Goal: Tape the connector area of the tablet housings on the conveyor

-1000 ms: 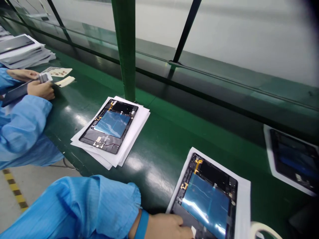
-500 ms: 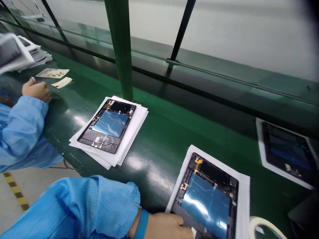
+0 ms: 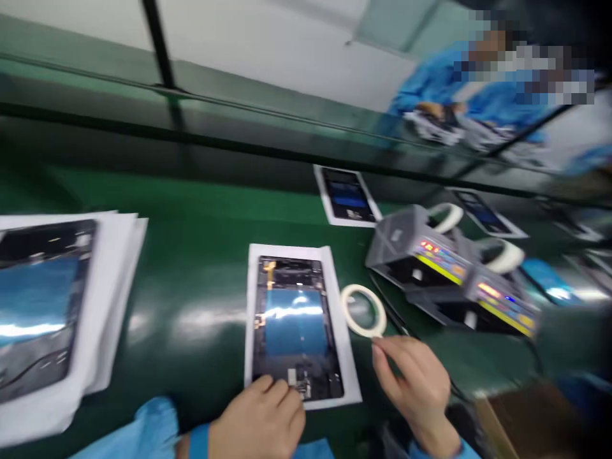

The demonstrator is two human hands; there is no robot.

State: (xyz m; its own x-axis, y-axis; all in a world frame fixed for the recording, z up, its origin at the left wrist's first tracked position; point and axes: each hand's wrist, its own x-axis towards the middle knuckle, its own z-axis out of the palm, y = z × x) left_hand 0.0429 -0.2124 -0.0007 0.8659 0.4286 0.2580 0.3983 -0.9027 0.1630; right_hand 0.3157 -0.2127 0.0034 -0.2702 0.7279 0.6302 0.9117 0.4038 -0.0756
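An opened tablet (image 3: 296,325), with a shiny blue-filmed battery area and orange flex cables, lies on white paper (image 3: 351,386) in front of me. My left hand (image 3: 261,417) rests over its lower left edge, fingers curled and tips hidden; what they hold, if anything, I cannot make out. To the right, a roll of cream masking tape (image 3: 345,306) lies flat on the bench. My right hand (image 3: 415,386) is closed in a pinch at the roll's near edge, thumb and forefinger on the tape.
Two grey tape dispensers (image 3: 396,239) with lit red displays stand at the right. Another opened tablet (image 3: 38,299) on stacked paper lies left. More tablets, including one at the back (image 3: 347,194), lie along the green bench (image 3: 191,268). Blurred people in blue appear beyond the glass.
The view has swung right, bringing the tape dispensers and my right hand into sight at the tape roll. My left hand stays at the tablet's lower edge.
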